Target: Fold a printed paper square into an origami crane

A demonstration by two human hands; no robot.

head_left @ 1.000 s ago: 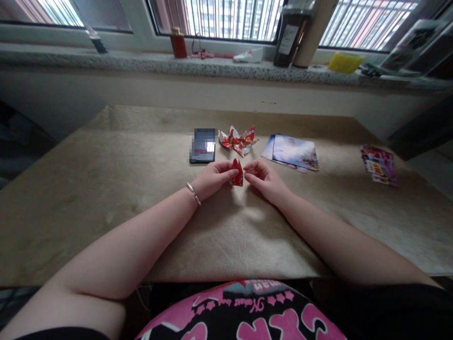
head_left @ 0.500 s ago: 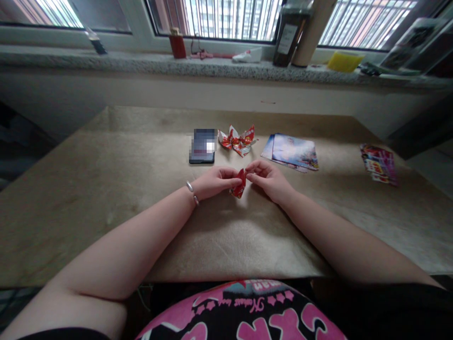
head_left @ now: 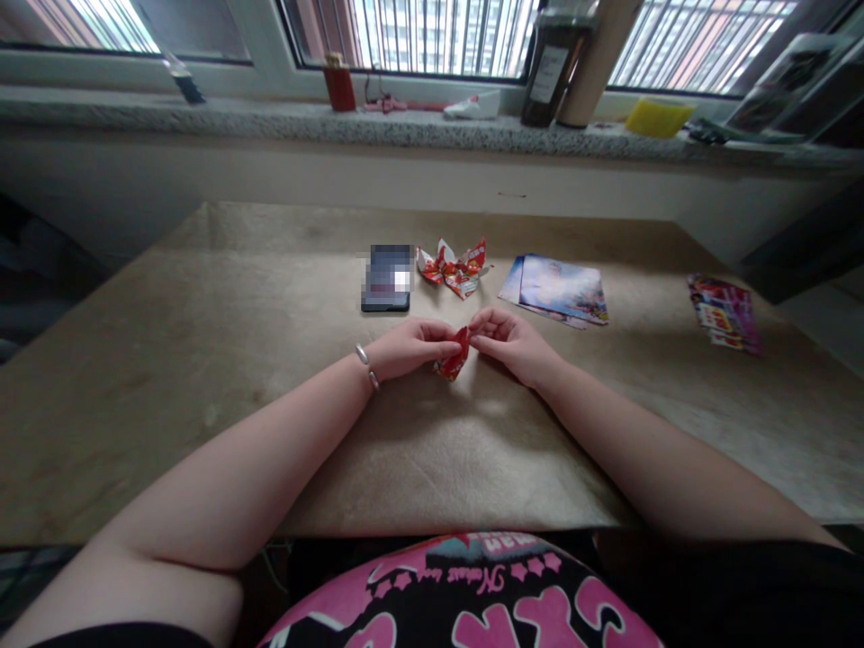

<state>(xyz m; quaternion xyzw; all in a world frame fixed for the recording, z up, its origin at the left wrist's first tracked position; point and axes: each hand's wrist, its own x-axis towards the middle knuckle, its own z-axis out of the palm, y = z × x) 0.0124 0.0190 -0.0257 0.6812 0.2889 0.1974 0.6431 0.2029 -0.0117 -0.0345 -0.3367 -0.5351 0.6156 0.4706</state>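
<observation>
A small piece of folded red printed paper (head_left: 454, 360) is held above the table in front of me. My left hand (head_left: 409, 348), with a silver bangle at its wrist, pinches it between thumb and fingers. My right hand (head_left: 511, 345) is closed at the paper's upper right edge, thumb and fingertips pinched on it. Just beyond my hands lies a folded red and white paper flower (head_left: 454, 267) with pointed petals. A dark phone (head_left: 386, 279), its screen blurred out, lies left of the flower.
Glossy picture sheets (head_left: 563, 288) lie right of the flower on the beige table (head_left: 168, 360). Several colourful printed cards (head_left: 725, 313) lie at the far right. Along the windowsill (head_left: 256, 119) stand a red lighter-shaped object (head_left: 338, 85), a dark bottle (head_left: 550, 67) and a yellow item (head_left: 658, 117).
The red paper has tilted and its lower part has swung slightly left and down, showing more of its surface. My right hand has shifted very slightly.
</observation>
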